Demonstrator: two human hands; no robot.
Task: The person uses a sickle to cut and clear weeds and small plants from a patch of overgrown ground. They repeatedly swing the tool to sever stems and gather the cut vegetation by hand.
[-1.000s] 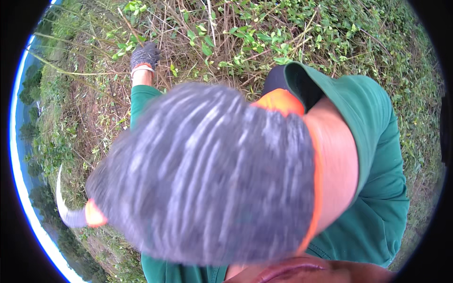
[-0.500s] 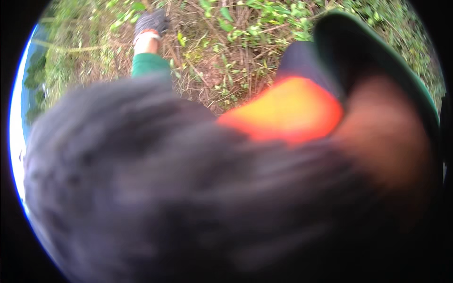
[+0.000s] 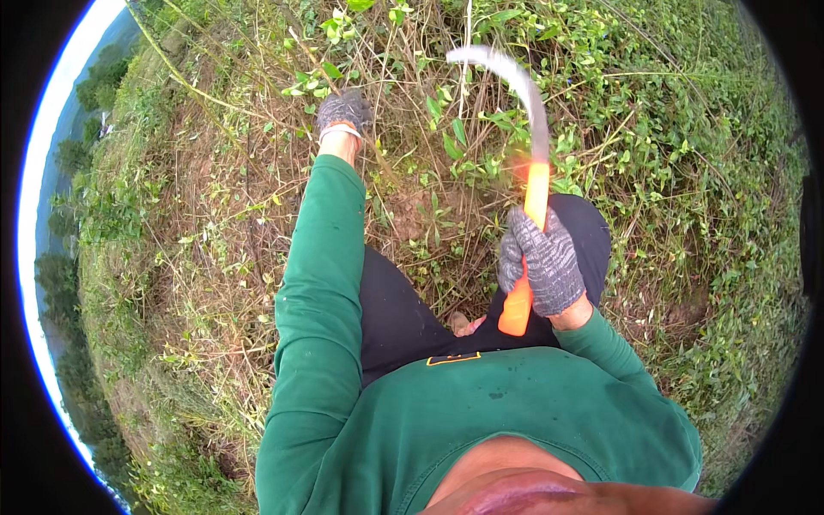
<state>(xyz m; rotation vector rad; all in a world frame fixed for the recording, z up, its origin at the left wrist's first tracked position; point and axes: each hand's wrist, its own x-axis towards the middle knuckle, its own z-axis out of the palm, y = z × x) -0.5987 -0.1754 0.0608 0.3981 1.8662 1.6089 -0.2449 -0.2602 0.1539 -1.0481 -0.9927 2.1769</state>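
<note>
My right hand, in a grey knit glove, is wrapped round the orange handle of a sickle. The sickle points away from me, above my bent right knee. Its curved metal blade hooks to the left over green leaves and is slightly blurred. Farther forward on the left, my left hand, gloved alike, is closed on a thin brown plant stem. That stem slants up and to the left out of the fist. The left fingers are partly hidden by the back of the glove.
Dry stalks and leafy weeds cover the ground between my hands, with brown soil showing through. Dense green undergrowth lies to the right. A long thin stem arches at the upper left. Trees stand beyond the slope.
My right gloved hand, which filled most of the view close up, has dropped away to near my right knee, revealing the sickle. My left hand shows lower and farther right in the picture.
</note>
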